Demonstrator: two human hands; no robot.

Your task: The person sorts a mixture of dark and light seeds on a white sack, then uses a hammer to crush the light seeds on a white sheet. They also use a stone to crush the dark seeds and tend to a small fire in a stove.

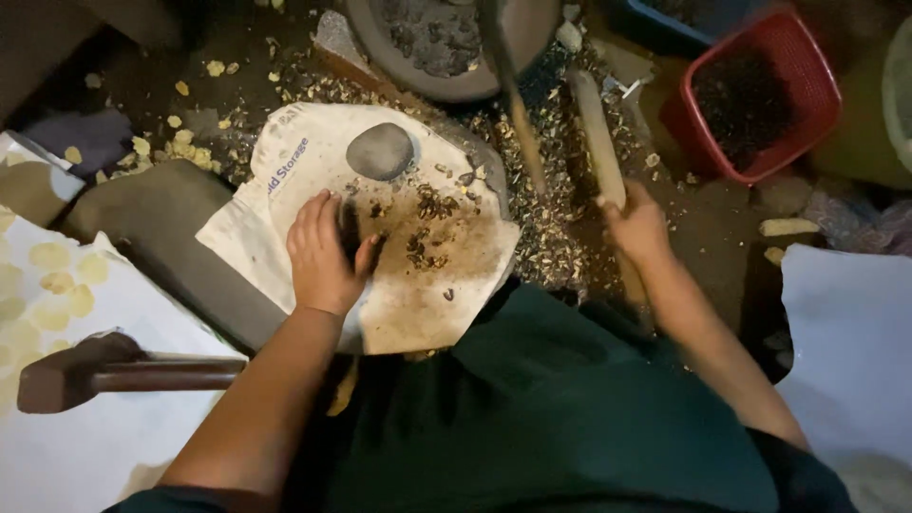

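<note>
My left hand [321, 256] rests on a white sack cloth [313, 142] spread over a low block, fingers curled around a small dark nut at the thumb. Dark crushed bits [426, 228] lie scattered on the cloth just right of it. A smooth grey stone [380, 151] sits on the cloth's far part. My right hand [635, 228] is closed around the lower end of a pale wooden stick [594, 133] that points away from me, over the shell litter.
A round grey bowl [494, 81] of dark pieces stands at the top. A red basket [817, 95] with dark material is at the top right. A wooden mallet [95, 372] lies at the left on white sheeting with yellow slices [57, 280]. Shell fragments [551, 209] cover the floor.
</note>
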